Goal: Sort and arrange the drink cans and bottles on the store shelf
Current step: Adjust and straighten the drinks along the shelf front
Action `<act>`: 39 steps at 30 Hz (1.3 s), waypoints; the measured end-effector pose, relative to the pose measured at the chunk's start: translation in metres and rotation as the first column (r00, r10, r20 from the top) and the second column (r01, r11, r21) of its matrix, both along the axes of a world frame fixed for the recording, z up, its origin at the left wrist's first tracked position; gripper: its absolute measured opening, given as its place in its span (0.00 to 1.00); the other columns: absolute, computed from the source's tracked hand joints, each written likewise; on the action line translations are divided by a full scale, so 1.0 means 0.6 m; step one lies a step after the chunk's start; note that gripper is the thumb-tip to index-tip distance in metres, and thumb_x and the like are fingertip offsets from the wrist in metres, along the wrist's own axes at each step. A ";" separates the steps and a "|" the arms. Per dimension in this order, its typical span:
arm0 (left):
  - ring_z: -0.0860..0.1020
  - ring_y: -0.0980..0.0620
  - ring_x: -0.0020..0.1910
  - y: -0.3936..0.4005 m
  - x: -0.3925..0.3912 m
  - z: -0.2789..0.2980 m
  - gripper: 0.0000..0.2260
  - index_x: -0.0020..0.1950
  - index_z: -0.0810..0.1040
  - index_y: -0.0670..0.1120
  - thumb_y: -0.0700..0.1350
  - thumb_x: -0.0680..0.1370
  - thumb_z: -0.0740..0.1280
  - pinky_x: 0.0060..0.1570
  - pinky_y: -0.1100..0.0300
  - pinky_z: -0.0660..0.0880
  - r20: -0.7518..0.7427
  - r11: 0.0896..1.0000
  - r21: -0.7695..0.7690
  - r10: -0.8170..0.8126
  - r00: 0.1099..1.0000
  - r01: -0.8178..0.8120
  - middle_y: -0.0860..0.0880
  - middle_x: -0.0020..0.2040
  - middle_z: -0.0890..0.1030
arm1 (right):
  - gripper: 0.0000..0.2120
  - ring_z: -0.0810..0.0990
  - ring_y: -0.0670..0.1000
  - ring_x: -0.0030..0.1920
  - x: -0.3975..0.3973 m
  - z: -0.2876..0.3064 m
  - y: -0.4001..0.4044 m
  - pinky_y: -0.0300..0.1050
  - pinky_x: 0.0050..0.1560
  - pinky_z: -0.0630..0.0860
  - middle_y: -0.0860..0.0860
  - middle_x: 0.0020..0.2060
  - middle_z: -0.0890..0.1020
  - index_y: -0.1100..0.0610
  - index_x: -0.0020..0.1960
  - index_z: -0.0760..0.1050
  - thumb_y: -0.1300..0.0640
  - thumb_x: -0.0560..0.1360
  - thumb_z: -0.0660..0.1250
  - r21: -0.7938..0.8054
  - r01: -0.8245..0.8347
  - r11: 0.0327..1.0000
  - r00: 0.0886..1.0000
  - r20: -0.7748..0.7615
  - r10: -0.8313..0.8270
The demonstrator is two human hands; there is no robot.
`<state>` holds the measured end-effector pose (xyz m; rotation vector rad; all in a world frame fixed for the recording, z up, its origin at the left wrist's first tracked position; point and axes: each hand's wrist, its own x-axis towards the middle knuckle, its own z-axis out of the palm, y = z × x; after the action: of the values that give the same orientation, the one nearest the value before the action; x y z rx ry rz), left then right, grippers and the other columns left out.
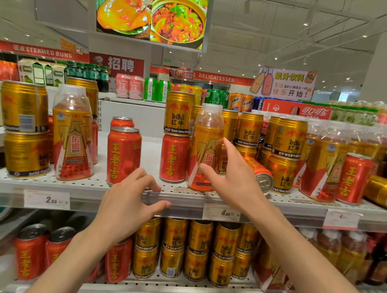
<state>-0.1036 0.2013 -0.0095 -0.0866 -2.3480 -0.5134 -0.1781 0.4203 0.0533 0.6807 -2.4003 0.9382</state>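
On the shelf [136, 194] edge our left hand [128, 201] rests, fingers loosely curled, holding nothing. Our right hand [232, 176] reaches, released, beside the 东鹏 bottle [205, 147]. Gold cans [179, 113] read RedBull 红牛.

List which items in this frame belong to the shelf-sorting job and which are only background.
Job items:
- red tall can lying tipped on its side
- gold-labelled clear plastic bottle by the right hand
- gold short can stacked on a red can
- left hand, at the shelf edge

Background:
- white price tag
- overhead food screen
- red DELICATESSEN sign
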 end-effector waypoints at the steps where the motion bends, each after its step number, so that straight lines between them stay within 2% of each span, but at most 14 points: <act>1: 0.76 0.59 0.43 0.000 -0.001 0.000 0.15 0.46 0.78 0.56 0.64 0.69 0.74 0.38 0.64 0.72 -0.005 1.000 -0.004 0.002 1.000 -0.002 0.60 0.46 0.74 | 0.40 0.65 0.50 0.77 0.002 -0.006 0.011 0.46 0.73 0.64 0.49 0.78 0.66 0.53 0.82 0.52 0.42 0.79 0.68 0.055 0.018 0.998 0.997 -0.077 -0.014; 3: 0.76 0.59 0.42 0.002 -0.002 0.000 0.16 0.45 0.77 0.56 0.65 0.68 0.74 0.37 0.63 0.72 -0.013 1.000 -0.009 0.009 1.000 -0.009 0.60 0.45 0.73 | 0.36 0.69 0.50 0.73 0.002 -0.015 0.039 0.44 0.71 0.65 0.50 0.73 0.72 0.54 0.80 0.58 0.45 0.78 0.69 0.155 0.069 0.986 0.976 -0.215 -0.034; 6: 0.76 0.59 0.41 0.003 -0.004 -0.002 0.17 0.45 0.77 0.55 0.65 0.68 0.74 0.36 0.61 0.74 -0.020 1.000 -0.015 0.020 1.000 -0.021 0.59 0.44 0.73 | 0.31 0.72 0.53 0.69 -0.008 -0.033 0.081 0.50 0.68 0.69 0.51 0.68 0.75 0.55 0.75 0.67 0.45 0.77 0.69 0.245 0.219 0.944 0.934 -0.331 -0.131; 9: 0.76 0.59 0.40 0.004 -0.005 -0.002 0.17 0.44 0.77 0.55 0.65 0.67 0.74 0.35 0.59 0.75 -0.024 0.999 -0.017 0.031 0.999 -0.031 0.59 0.44 0.73 | 0.32 0.71 0.55 0.69 -0.018 -0.055 0.108 0.54 0.68 0.70 0.52 0.68 0.74 0.55 0.74 0.67 0.43 0.75 0.71 0.194 0.336 0.922 0.918 -0.288 -0.274; 11: 0.76 0.58 0.40 0.005 -0.004 -0.001 0.17 0.44 0.78 0.54 0.65 0.67 0.74 0.35 0.58 0.76 -0.024 0.999 -0.018 0.034 0.999 -0.035 0.58 0.44 0.74 | 0.35 0.71 0.56 0.67 -0.023 -0.069 0.114 0.56 0.66 0.73 0.54 0.68 0.73 0.54 0.75 0.65 0.42 0.75 0.71 0.143 0.357 0.923 0.918 -0.236 -0.319; 15: 0.75 0.57 0.40 0.007 -0.003 0.001 0.17 0.44 0.77 0.54 0.64 0.68 0.75 0.33 0.61 0.71 -0.018 0.999 -0.022 0.030 0.999 -0.030 0.58 0.43 0.73 | 0.35 0.71 0.57 0.67 -0.029 -0.078 0.112 0.52 0.64 0.73 0.55 0.68 0.71 0.55 0.76 0.63 0.46 0.75 0.73 0.057 0.359 0.932 0.920 -0.192 -0.342; 20: 0.75 0.58 0.40 0.007 -0.002 0.000 0.17 0.45 0.78 0.54 0.64 0.68 0.75 0.33 0.63 0.69 -0.007 0.999 -0.018 0.030 1.000 -0.031 0.58 0.44 0.73 | 0.30 0.72 0.57 0.65 -0.030 -0.073 0.115 0.51 0.63 0.75 0.56 0.65 0.73 0.55 0.73 0.69 0.52 0.74 0.75 -0.008 0.298 0.954 0.930 -0.224 -0.292; 23: 0.75 0.58 0.40 0.008 -0.002 -0.001 0.17 0.45 0.78 0.54 0.64 0.68 0.74 0.34 0.63 0.69 -0.004 0.999 -0.010 0.033 0.999 -0.033 0.58 0.44 0.73 | 0.31 0.73 0.54 0.64 -0.035 -0.058 0.118 0.43 0.63 0.70 0.53 0.64 0.75 0.54 0.73 0.69 0.51 0.73 0.76 -0.074 0.239 0.968 0.936 -0.247 -0.250; 26: 0.75 0.58 0.40 0.009 -0.001 0.000 0.17 0.45 0.78 0.54 0.64 0.68 0.74 0.34 0.63 0.71 -0.006 0.999 -0.010 0.035 0.999 -0.035 0.58 0.44 0.73 | 0.30 0.74 0.51 0.62 -0.038 -0.024 0.111 0.41 0.61 0.68 0.51 0.63 0.77 0.54 0.71 0.69 0.52 0.72 0.75 -0.149 0.177 0.973 0.944 -0.253 -0.210; 29: 0.75 0.59 0.40 0.010 0.000 0.001 0.16 0.44 0.77 0.54 0.64 0.68 0.75 0.33 0.64 0.68 -0.004 1.000 0.006 0.028 1.000 -0.028 0.58 0.43 0.73 | 0.28 0.76 0.49 0.57 -0.038 0.004 0.097 0.40 0.54 0.74 0.51 0.63 0.76 0.52 0.70 0.68 0.51 0.74 0.74 -0.202 0.113 0.973 0.965 -0.212 -0.156; 31: 0.74 0.59 0.40 0.011 0.001 0.000 0.16 0.44 0.77 0.55 0.64 0.68 0.75 0.33 0.65 0.66 -0.003 1.000 0.015 0.017 1.000 -0.017 0.59 0.43 0.72 | 0.26 0.77 0.48 0.54 -0.039 0.012 0.087 0.35 0.49 0.75 0.50 0.63 0.75 0.52 0.69 0.68 0.50 0.75 0.73 -0.205 0.082 0.975 0.979 -0.167 -0.117; 36: 0.74 0.59 0.41 0.010 0.002 -0.001 0.16 0.44 0.76 0.56 0.64 0.68 0.74 0.34 0.65 0.67 -0.007 1.000 0.013 0.013 1.000 -0.013 0.59 0.43 0.72 | 0.23 0.77 0.49 0.56 -0.047 0.002 0.081 0.48 0.55 0.81 0.50 0.65 0.74 0.50 0.70 0.68 0.47 0.78 0.70 -0.219 0.047 0.975 0.992 -0.101 -0.071; 39: 0.73 0.60 0.40 0.010 0.001 -0.002 0.16 0.44 0.76 0.56 0.64 0.68 0.74 0.34 0.65 0.66 -0.013 1.000 0.017 0.011 1.000 -0.010 0.60 0.43 0.72 | 0.29 0.76 0.48 0.59 -0.049 -0.008 0.089 0.49 0.59 0.80 0.49 0.68 0.73 0.48 0.73 0.65 0.48 0.77 0.72 -0.201 0.011 0.979 0.997 -0.077 -0.027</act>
<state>-0.1032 0.2074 -0.0104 -0.0699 -2.3294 -0.5257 -0.2073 0.4739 0.0486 0.6060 -2.2020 1.1060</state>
